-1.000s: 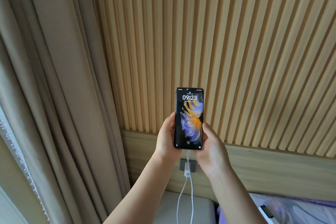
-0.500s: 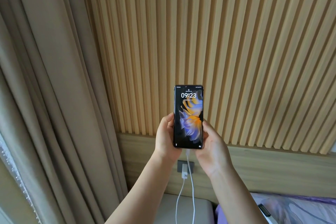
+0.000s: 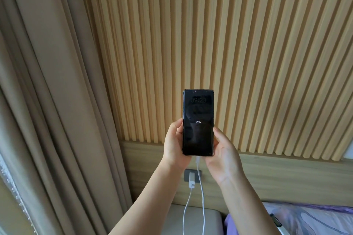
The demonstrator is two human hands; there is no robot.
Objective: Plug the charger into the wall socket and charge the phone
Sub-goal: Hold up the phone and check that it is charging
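I hold the phone (image 3: 198, 122) upright in front of the slatted wall. Its screen is dark and shows a small charging bolt with 91%. My left hand (image 3: 174, 143) grips its left edge and my right hand (image 3: 223, 155) grips its right edge and lower corner. A white cable (image 3: 201, 192) runs from the phone's bottom port down out of view. The white charger (image 3: 191, 180) sits plugged in the grey wall socket (image 3: 186, 173) just below my hands, and a second run of white cable hangs from it.
Beige curtains (image 3: 47, 110) hang at the left. A wooden slat panel (image 3: 248, 53) covers the wall above a flat wooden band. Below are a pale padded surface (image 3: 191, 217) and purple bedding (image 3: 315, 219) at the lower right.
The phone's lit wallpaper screen has gone dark and shows a charging mark with 91%. My hands and the phone have barely moved.
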